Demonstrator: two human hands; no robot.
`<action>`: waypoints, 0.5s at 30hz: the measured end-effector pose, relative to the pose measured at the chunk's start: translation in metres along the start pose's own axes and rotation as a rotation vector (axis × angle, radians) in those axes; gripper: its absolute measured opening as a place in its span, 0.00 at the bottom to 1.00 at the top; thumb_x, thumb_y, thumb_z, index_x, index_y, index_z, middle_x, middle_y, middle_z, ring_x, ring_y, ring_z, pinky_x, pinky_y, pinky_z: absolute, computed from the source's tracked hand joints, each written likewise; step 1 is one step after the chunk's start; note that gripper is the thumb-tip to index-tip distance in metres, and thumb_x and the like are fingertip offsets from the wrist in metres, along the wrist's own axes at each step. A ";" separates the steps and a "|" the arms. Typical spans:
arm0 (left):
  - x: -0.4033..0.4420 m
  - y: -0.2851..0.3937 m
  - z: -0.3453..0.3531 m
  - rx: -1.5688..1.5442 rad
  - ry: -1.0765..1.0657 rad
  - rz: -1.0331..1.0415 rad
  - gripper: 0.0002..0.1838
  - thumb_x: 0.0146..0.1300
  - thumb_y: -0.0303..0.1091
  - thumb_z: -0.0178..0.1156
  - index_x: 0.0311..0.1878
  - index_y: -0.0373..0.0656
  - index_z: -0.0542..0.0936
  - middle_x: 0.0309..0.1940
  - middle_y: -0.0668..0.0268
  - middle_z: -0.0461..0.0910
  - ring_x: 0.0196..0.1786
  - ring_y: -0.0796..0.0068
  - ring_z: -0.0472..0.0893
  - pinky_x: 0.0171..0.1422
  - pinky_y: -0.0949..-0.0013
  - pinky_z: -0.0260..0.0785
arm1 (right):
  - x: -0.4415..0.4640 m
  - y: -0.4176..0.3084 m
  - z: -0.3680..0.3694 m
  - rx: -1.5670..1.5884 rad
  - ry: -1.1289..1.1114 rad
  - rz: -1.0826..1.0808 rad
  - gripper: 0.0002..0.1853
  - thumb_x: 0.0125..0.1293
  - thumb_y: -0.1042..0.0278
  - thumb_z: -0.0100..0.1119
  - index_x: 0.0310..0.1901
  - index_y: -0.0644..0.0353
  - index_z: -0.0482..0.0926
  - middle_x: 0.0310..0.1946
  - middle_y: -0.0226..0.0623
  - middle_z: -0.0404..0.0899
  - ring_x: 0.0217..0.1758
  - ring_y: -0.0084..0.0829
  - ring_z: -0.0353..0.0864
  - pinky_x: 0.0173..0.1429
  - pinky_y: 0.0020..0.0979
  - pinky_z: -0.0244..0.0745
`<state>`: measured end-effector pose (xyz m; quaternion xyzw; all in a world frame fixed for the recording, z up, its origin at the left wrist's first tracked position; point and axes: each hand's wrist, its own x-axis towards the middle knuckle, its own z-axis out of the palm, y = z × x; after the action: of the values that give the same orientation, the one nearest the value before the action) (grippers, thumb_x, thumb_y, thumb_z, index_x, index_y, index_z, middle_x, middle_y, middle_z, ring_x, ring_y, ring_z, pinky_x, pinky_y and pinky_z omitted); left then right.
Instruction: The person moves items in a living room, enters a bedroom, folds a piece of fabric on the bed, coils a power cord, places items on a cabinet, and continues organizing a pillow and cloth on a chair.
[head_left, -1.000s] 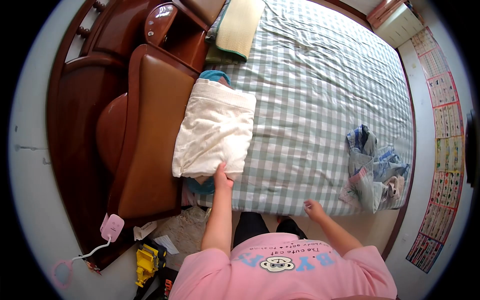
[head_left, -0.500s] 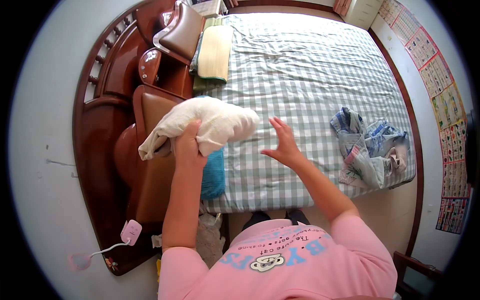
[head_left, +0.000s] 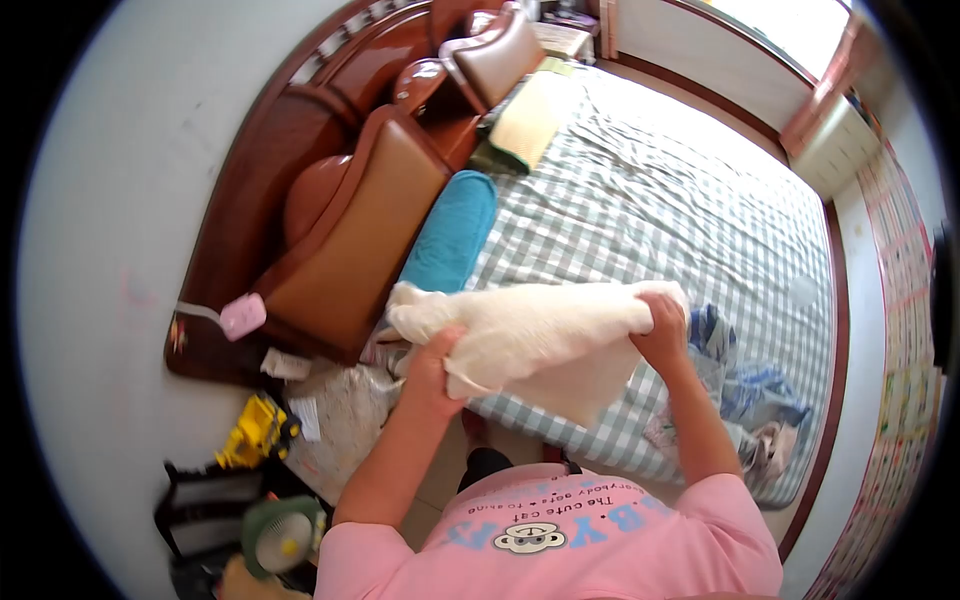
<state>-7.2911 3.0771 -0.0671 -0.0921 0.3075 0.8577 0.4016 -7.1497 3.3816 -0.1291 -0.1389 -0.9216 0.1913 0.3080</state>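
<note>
Both hands hold a folded cream-coloured cloth (head_left: 545, 330) in the air over the near edge of the bed. My left hand (head_left: 438, 372) is closed on its left end, thumb on top. My right hand (head_left: 663, 335) grips the right end, with the fingers partly hidden by the fabric. Between them the cloth is stretched sideways, and a loose flap droops below it. Just beyond the left end lies a blue pillow (head_left: 452, 235) against the headboard.
A green-and-white checked sheet (head_left: 640, 210) covers the bed. Crumpled clothes (head_left: 765, 395) lie at the bed's right corner. A brown padded headboard (head_left: 350, 260) borders the left. On the floor side are a yellow toy vehicle (head_left: 252, 430) and a green fan (head_left: 285, 535).
The cloth has moved right and nearer to me. My right hand, apart from it before, now grips its right end, and a flap has dropped open. My view has turned.
</note>
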 end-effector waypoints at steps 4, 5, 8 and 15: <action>-0.064 -0.055 -0.025 0.015 0.066 0.111 0.27 0.58 0.31 0.56 0.61 0.36 0.64 0.54 0.53 0.74 0.55 0.57 0.76 0.60 0.54 0.70 | -0.022 0.011 -0.029 -0.065 -0.290 -0.069 0.16 0.40 0.74 0.63 0.36 0.57 0.78 0.36 0.36 0.80 0.42 0.42 0.77 0.49 0.37 0.68; -0.088 -0.060 -0.029 -0.095 0.085 0.085 0.26 0.58 0.29 0.56 0.61 0.35 0.64 0.53 0.54 0.73 0.54 0.58 0.77 0.59 0.56 0.72 | -0.028 0.000 -0.037 -0.058 -0.210 -0.098 0.16 0.40 0.74 0.63 0.36 0.57 0.78 0.35 0.37 0.80 0.42 0.42 0.77 0.49 0.37 0.68; -0.152 -0.085 -0.054 -0.210 0.131 0.111 0.25 0.59 0.28 0.55 0.60 0.34 0.64 0.53 0.55 0.73 0.53 0.60 0.77 0.57 0.58 0.73 | -0.050 -0.031 -0.040 0.081 -0.232 -0.136 0.17 0.37 0.74 0.67 0.34 0.58 0.78 0.33 0.38 0.79 0.40 0.43 0.78 0.46 0.38 0.69; -0.341 -0.139 -0.166 -0.384 0.279 0.337 0.26 0.60 0.31 0.55 0.61 0.33 0.63 0.54 0.55 0.73 0.54 0.60 0.76 0.57 0.58 0.73 | -0.137 -0.163 -0.028 0.245 -0.494 -0.466 0.18 0.35 0.73 0.70 0.33 0.59 0.78 0.32 0.38 0.78 0.38 0.43 0.77 0.44 0.40 0.69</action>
<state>-6.9772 2.8297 -0.1240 -0.2313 0.2028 0.9338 0.1825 -7.0490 3.1928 -0.1079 0.1631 -0.9453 0.2529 0.1258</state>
